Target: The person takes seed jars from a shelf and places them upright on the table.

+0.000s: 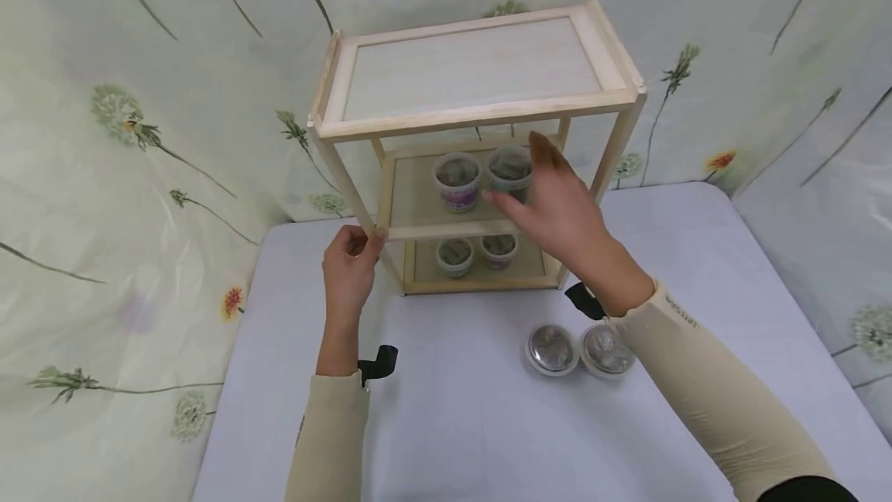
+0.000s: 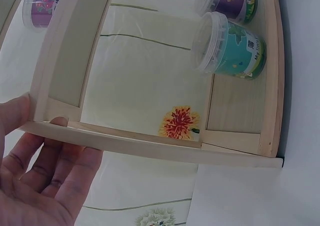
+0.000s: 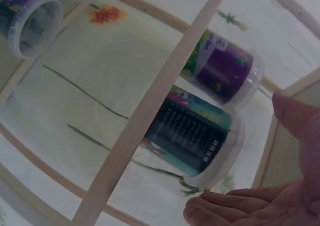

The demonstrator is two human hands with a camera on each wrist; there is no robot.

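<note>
A small wooden shelf rack [image 1: 481,113] with three levels stands on the table. My left hand [image 1: 348,268] grips its front left post at the middle level, thumb on one side and fingers on the other. On that level stand two clear-lidded tubs side by side, one purple [image 1: 457,183] and one dark teal [image 3: 192,133]. My right hand [image 1: 557,204] is beside the teal tub, thumb and fingers spread apart with the tub's lid end between them and a gap showing in the right wrist view. Two more tubs, one teal [image 2: 242,51] and one purple [image 2: 235,3], stand on the bottom level.
Two more lidded tubs [image 1: 552,350] [image 1: 608,350] stand on the white-covered table [image 1: 446,424] in front of the rack, near my right forearm. A flower-printed sheet [image 1: 174,254] hangs behind and at both sides. The rack's top panel [image 1: 474,68] overhangs the middle level.
</note>
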